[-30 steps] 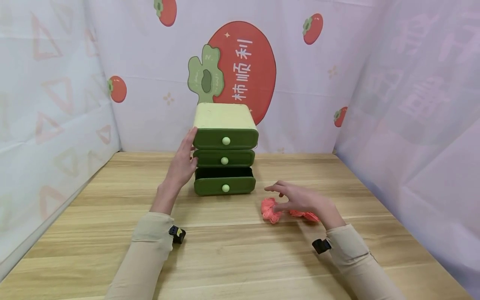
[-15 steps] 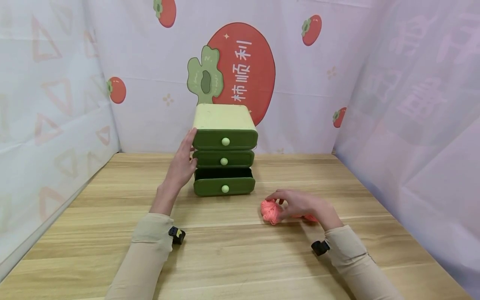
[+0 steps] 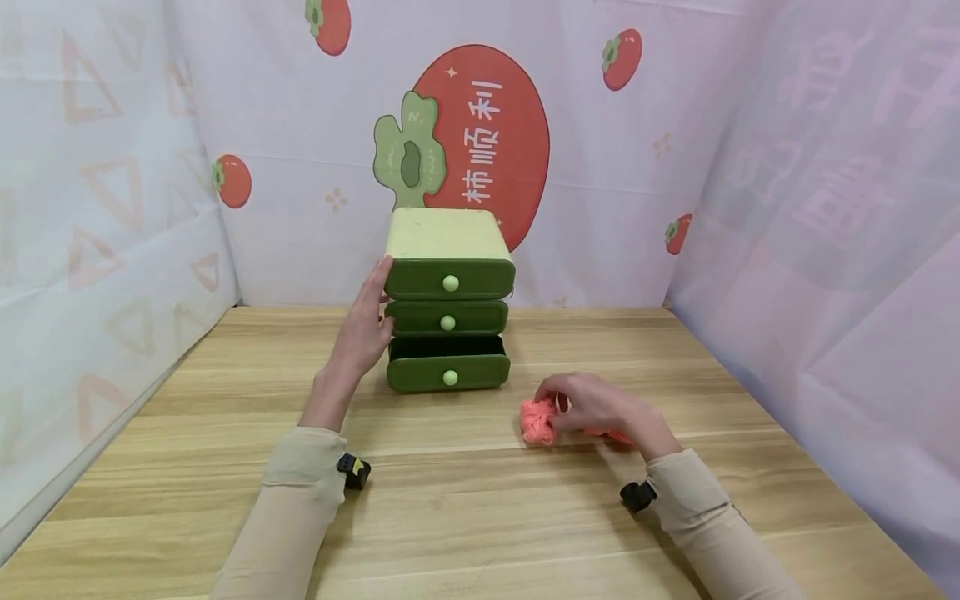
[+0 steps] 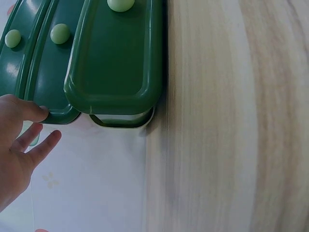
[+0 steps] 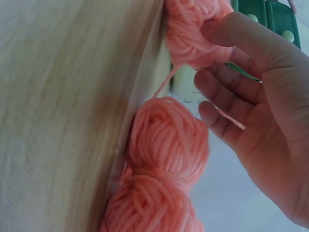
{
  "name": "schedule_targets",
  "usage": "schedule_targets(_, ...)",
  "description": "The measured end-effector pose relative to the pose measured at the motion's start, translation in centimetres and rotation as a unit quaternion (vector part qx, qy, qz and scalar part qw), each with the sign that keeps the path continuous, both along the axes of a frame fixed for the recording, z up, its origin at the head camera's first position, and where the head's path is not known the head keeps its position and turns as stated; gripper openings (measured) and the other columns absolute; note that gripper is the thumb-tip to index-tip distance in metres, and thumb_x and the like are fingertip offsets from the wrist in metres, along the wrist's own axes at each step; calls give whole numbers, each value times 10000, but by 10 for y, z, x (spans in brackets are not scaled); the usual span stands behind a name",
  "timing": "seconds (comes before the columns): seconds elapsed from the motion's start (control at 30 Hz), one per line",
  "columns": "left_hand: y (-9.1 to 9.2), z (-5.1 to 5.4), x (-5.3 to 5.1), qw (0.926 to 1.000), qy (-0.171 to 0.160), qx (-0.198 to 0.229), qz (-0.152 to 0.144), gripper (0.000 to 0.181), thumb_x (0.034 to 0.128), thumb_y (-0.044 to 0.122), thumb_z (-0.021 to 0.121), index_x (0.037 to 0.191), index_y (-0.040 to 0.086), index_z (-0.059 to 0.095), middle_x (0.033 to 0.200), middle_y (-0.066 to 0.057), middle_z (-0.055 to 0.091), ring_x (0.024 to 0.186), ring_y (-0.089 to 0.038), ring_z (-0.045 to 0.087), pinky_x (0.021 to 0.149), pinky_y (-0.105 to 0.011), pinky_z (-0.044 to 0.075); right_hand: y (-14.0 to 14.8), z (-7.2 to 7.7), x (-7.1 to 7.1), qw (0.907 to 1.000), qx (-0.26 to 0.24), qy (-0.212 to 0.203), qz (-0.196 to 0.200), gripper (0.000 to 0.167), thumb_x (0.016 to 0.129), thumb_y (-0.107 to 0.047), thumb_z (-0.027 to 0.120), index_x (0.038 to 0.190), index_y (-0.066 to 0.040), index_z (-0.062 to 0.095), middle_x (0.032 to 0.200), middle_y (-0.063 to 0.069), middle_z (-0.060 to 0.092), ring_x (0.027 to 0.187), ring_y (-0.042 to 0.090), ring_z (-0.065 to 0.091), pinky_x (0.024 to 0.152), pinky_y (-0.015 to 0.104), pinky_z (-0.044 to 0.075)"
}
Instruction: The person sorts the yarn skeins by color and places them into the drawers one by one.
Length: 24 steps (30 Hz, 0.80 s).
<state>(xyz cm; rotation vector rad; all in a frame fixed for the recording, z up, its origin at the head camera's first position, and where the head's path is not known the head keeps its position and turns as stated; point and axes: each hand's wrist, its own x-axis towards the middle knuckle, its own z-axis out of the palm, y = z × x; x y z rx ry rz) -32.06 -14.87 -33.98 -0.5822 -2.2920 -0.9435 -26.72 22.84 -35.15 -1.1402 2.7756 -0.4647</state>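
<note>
In the head view, a small chest of drawers (image 3: 450, 233), cream-topped with green drawer fronts, stands at the back. Its bottom drawer (image 3: 448, 377) is pulled out. My left hand (image 3: 360, 337) lies against the chest's left side, fingers fairly straight; its thumb touches the middle drawer's edge (image 4: 53, 104) in the left wrist view. My right hand (image 3: 596, 404) pinches one end of a coral yarn skein (image 3: 537, 422) between thumb and fingers. The right wrist view shows the rest of the yarn (image 5: 169, 140) below the hand, bunched at a narrow waist and linked by a strand.
A wood-grain table (image 3: 480, 517) lies under everything. Printed cloth (image 3: 300, 233) with red fruit hangs behind, and pale cloth walls flank both sides. A black wrist camera (image 3: 354, 471) sits at the left cuff, another (image 3: 639, 497) at the right cuff.
My right hand has come down onto the yarn and its fingers have closed on the left end, bunching it slightly. The left hand and the chest have stayed put.
</note>
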Motion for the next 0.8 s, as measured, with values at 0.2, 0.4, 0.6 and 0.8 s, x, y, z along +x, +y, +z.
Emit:
schedule_targets(0.2, -2, 1, 0, 10000, 79, 37, -12, 992, 868, -208, 535, 1609, 288, 99, 1670, -54, 160, 1161, -390, 577, 864, -497, 552, -4, 9, -2, 9984, -203, 510, 138, 255, 829, -126, 738, 1077, -153, 683, 937, -89, 632, 820, 198, 601, 691, 226, 482)
schedule_targets(0.4, -3, 1, -1, 9999, 81, 71, -46, 992, 865, -216, 531, 1610, 279, 102, 1672, -47, 157, 1162, -397, 574, 884, -529, 545, -13, 17, -5, 9909, -218, 1280, 348, 252, 823, -143, 755, 1066, -148, 689, 920, -91, 619, 788, 152, 599, 673, 211, 490)
schedule_targets(0.6, -3, 0, 0, 9999, 111, -23, 76, 998, 861, -210, 543, 1609, 286, 106, 1669, -50, 171, 1154, -382, 586, 854, -487, 553, -28, 27, -12, 9778, -437, 1994, 481, 249, 820, -127, 760, 1059, -113, 692, 859, -65, 610, 737, 125, 582, 633, 211, 476)
schedule_targets(0.8, -1, 0, 1, 10000, 22, -28, 65, 1000, 863, -203, 541, 1608, 299, 102, 1672, -25, 163, 1157, -361, 583, 841, -471, 555, -44, 33, -18, 9765, -571, 2050, 330, 247, 827, -145, 759, 1060, -126, 682, 879, -57, 647, 774, 107, 590, 656, 228, 489)
